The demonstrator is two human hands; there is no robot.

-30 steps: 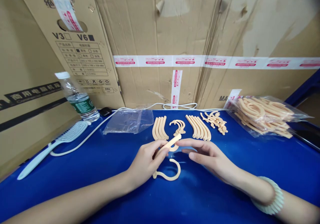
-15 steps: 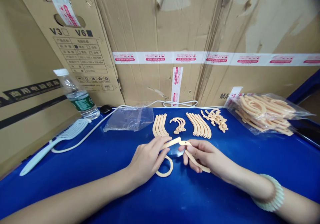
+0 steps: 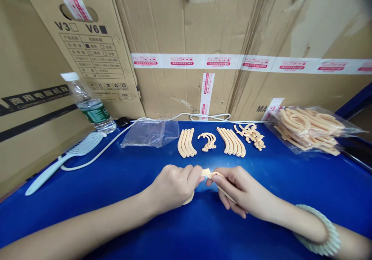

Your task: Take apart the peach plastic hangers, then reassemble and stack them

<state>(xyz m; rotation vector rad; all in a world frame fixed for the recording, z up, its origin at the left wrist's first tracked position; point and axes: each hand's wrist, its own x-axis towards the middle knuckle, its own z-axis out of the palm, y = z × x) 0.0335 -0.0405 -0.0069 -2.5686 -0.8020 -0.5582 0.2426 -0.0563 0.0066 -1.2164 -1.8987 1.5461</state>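
In my left hand a beige plastic piece is gripped, its squared end poking out past the fingertips. A curved part shows below that hand; most of it is hidden. My right hand pinches a curved beige plastic strip with a small hole near its end, and the rest of the strip runs down under the fingers. The two pieces meet end to end between my hands, above the blue tabletop. Whether they are joined I cannot tell.
Behind my hands lie two rows of curved strips, some hook-shaped pieces and a pile of small parts. Bagged pieces are at right. A clear bag, bottle, hairbrush and cable are left.
My left fingers have closed into a tighter grip around their piece, and the ring below that hand is now mostly covered. My right hand has turned slightly, still holding its strip.
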